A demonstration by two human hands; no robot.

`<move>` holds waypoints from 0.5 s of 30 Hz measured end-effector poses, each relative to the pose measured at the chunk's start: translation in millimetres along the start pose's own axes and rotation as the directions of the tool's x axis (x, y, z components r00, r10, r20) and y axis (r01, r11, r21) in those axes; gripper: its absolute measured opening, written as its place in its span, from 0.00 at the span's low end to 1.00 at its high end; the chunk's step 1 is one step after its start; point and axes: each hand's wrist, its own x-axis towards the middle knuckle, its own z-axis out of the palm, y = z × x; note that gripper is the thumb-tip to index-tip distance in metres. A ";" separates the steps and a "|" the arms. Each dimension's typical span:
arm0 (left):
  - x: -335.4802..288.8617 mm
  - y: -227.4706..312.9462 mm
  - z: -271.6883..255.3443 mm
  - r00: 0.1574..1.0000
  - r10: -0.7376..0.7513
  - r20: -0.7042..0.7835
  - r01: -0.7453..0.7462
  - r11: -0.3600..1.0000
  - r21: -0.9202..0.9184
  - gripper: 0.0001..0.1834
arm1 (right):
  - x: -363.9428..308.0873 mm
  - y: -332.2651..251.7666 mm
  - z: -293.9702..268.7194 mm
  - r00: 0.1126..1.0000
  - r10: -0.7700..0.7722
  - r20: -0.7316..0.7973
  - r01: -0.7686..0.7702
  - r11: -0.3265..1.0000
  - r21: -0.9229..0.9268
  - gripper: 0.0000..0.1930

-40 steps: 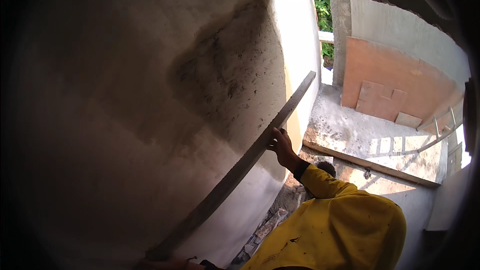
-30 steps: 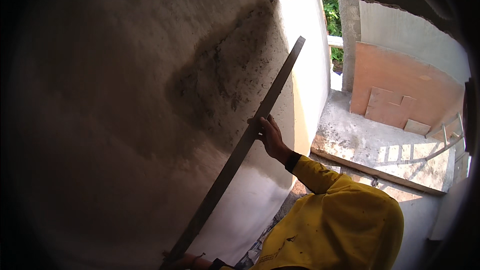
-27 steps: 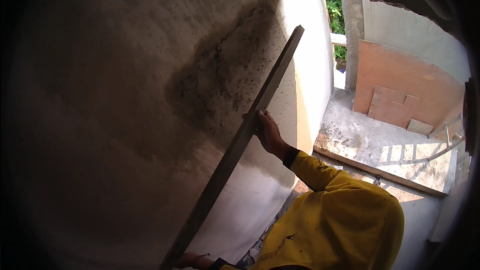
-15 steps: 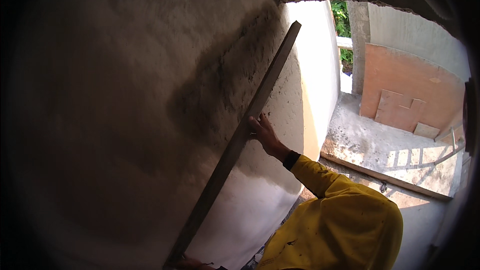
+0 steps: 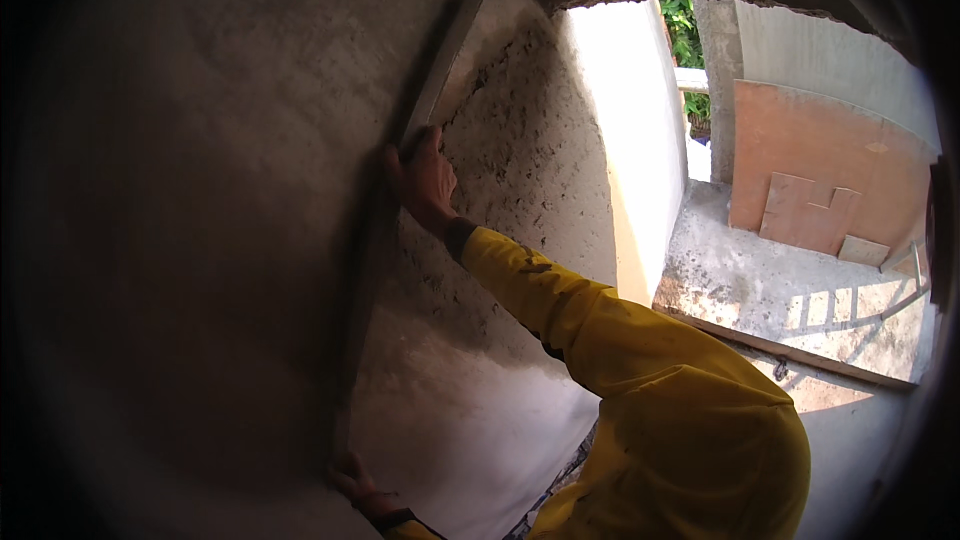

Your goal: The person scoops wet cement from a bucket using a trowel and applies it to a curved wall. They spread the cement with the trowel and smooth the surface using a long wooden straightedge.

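Observation:
A long, straight plastering bar (image 5: 447, 70) lies slanted against the plastered wall (image 5: 200, 180), its top near the upper corner and its lower end by my left hand. My right hand (image 5: 428, 185) is closed around the upper half of the bar, thumb and fingers on its edges. Low down, my left hand (image 5: 358, 482) is closed at the bar's lower end, partly in shadow. Right of the bar, a darker damp patch of rough, pitted plaster (image 5: 530, 160) covers the wall. Both arms wear yellow sleeves with dark cuffs.
A bright opening with green plants (image 5: 682, 40) is at the upper right. Beyond the wall's edge, an orange-brown board (image 5: 800, 145) leans on a grey wall, with smaller board pieces (image 5: 810, 210) before it. A concrete ledge (image 5: 725, 260) has a timber-like edge strip (image 5: 810, 362).
The bar has moved up and left across the wall, over the rough patch. Both hands have travelled with it, and my right arm reaches farther left and up.

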 end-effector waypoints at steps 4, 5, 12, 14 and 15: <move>-1.8 24.4 15.2 0.989 -0.143 0.030 0.137 0.980 0.146 0.39 | 5.1 10.8 -5.1 0.992 0.112 -0.059 -0.114 0.992 -0.046 0.36; -4.9 20.9 9.9 0.988 -0.154 0.019 0.146 0.963 0.227 0.39 | 3.0 18.0 -1.6 0.984 0.163 -0.075 -0.168 0.984 -0.056 0.36; -14.0 97.8 14.2 0.960 -0.240 0.144 0.207 0.955 0.215 0.38 | -0.8 93.2 -17.0 0.986 0.155 -0.062 -0.158 0.987 -0.033 0.38; -2.5 122.8 1.4 0.977 -0.184 0.106 0.160 0.966 0.202 0.36 | 0.5 87.7 -10.6 0.997 0.074 -0.017 -0.073 0.997 0.033 0.39; 2.3 118.1 -6.0 0.998 -0.029 0.049 0.012 0.950 0.312 0.34 | 0.7 74.0 -3.6 0.999 0.045 0.008 -0.045 0.998 0.050 0.39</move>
